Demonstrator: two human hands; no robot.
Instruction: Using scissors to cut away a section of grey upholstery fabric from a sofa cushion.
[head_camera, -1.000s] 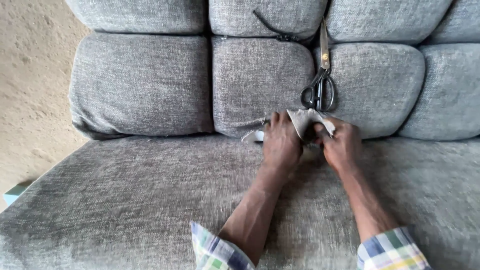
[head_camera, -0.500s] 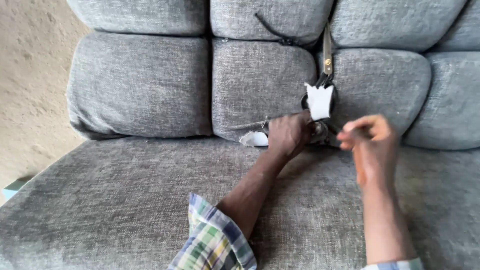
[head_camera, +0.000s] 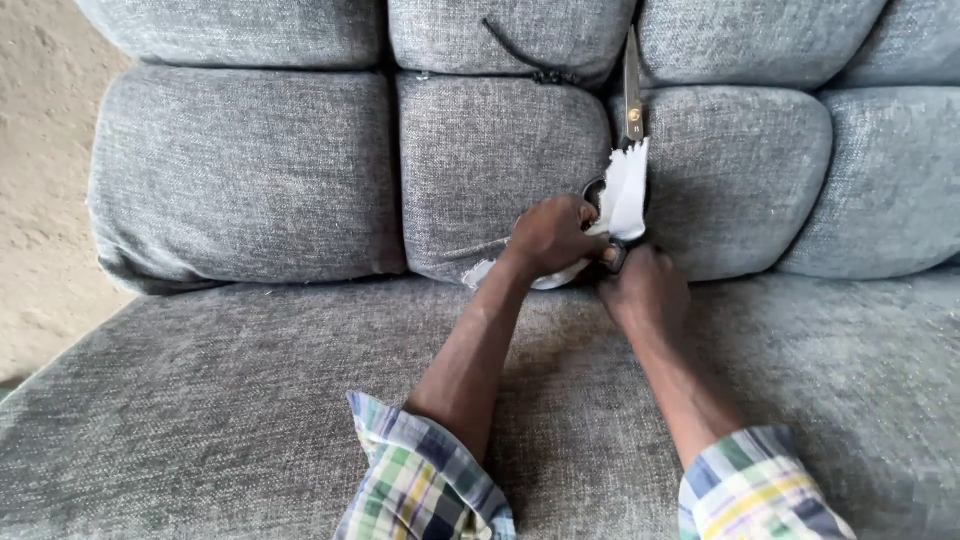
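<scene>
- Left hand (head_camera: 553, 238) closed around a flap of white-backed fabric (head_camera: 624, 192), at the bottom edge of the middle back cushion (head_camera: 495, 165); the flap stands up above the knuckles, white side toward the camera.
- More of that white material (head_camera: 478, 273) pokes out lower left of the left hand, along the crease where the cushion meets the seat.
- Right hand (head_camera: 645, 290) curled just right of the left hand and touching it; fingers bent inward at the dark handle loops of the scissors (head_camera: 631, 95). Cannot tell how firmly it grips, as the knuckles hide the handles.
- Scissors upright in the gap between the middle cushion and the right cushion (head_camera: 740, 175), blades closed and pointing up, handles down by both hands. The fabric flap overlaps the lower blades.
- Dark zipper pull and cord (head_camera: 530, 62) on the upper middle cushion, above the hands, well apart from them.
- Both forearms reach forward over the grey sofa seat (head_camera: 200, 400); plaid cuffs, left sleeve (head_camera: 425, 480) and right sleeve (head_camera: 760, 490), rolled back at the bottom edge.
- Left back cushion (head_camera: 245, 170) untouched, far from the hands.
- Sandy floor (head_camera: 40, 150) visible past the sofa's left end.
- Whole sofa in the same grey woven fabric, with a second row of cushions above the first.
</scene>
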